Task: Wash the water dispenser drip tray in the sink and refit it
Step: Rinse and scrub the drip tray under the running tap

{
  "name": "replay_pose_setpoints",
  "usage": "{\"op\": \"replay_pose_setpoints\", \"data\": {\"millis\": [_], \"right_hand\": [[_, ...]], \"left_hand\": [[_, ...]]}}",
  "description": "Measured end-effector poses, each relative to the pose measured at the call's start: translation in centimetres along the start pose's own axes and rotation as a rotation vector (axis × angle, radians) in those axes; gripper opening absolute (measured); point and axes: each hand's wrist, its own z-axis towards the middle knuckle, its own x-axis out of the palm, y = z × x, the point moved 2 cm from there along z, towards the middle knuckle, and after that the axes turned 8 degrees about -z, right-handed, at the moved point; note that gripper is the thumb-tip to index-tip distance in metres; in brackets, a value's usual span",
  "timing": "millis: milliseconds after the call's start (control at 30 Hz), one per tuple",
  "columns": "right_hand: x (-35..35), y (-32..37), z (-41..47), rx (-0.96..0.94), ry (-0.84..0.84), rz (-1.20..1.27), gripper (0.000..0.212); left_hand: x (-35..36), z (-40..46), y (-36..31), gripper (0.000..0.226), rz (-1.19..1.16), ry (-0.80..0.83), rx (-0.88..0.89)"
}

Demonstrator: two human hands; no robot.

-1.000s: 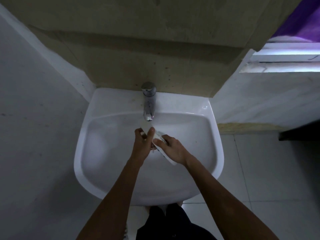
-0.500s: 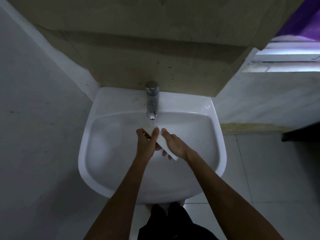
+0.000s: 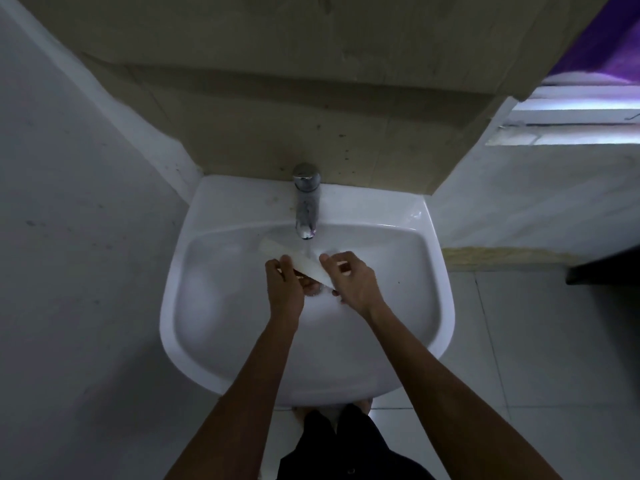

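Note:
A flat white drip tray [image 3: 299, 260] lies slanted over the white sink [image 3: 214, 341], its far end pointing up-left under the chrome tap [image 3: 305, 206]. Water runs from the tap onto the tray. My left hand [image 3: 284, 285] grips the tray's middle from the left, thumb on top. On the right, my right hand [image 3: 351, 278] holds the tray's lower end with curled fingers. The tray's lower part is hidden by both hands.
The sink hangs on a tan tiled wall between a grey wall on the left and a white wall on the right. A bright window slat [image 3: 568, 133] is at the upper right. A dark ledge [image 3: 602, 271] juts in at right. Pale floor tiles lie below.
The tray has slid up-left, so more of its far end shows beyond my left hand. My right hand has turned and moved a little right. The view shifted slightly.

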Motion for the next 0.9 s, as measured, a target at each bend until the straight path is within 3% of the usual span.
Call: {"op": "replay_pose_setpoints", "data": {"millis": [100,167,267,367,500,667,767,900], "right_hand": [[0.6,0.4,-0.4,-0.094,-0.258,0.03,0.06],[1.3,0.7,-0.6,-0.139,-0.237,0.086,0.07],[1.8,1.2,-0.5,-0.203,-0.188,0.078,0.074],[2.1,1.8,0.2,-0.302,-0.111,0.047,0.059],[2.7,1.3,0.6,-0.291,-0.055,0.096,0.038],[2.5,1.3,0.1,-0.142,-0.135,0.337,0.042],[2.1,1.3,0.0,-0.056,-0.133,0.487,0.032],[2.2,1.5,-0.2,-0.154,-0.156,0.295,0.023]], "left_hand": [[0.2,-0.4,0.1,0.023,-0.219,-0.025,-0.047],[0.2,-0.3,-0.2,0.019,-0.326,-0.008,-0.055],[-0.1,-0.1,-0.3,0.037,-0.403,0.035,-0.058],[-0.6,0.2,-0.5,0.045,-0.483,0.036,-0.094],[-0.7,0.8,-0.8,0.036,-0.527,0.061,-0.115],[-0.2,0.9,-0.9,0.038,-0.533,0.098,-0.138],[-0.6,1.0,-0.6,0.035,-0.517,0.083,-0.183],[-1.7,0.9,0.0,0.077,-0.239,-0.129,-0.28]]}}
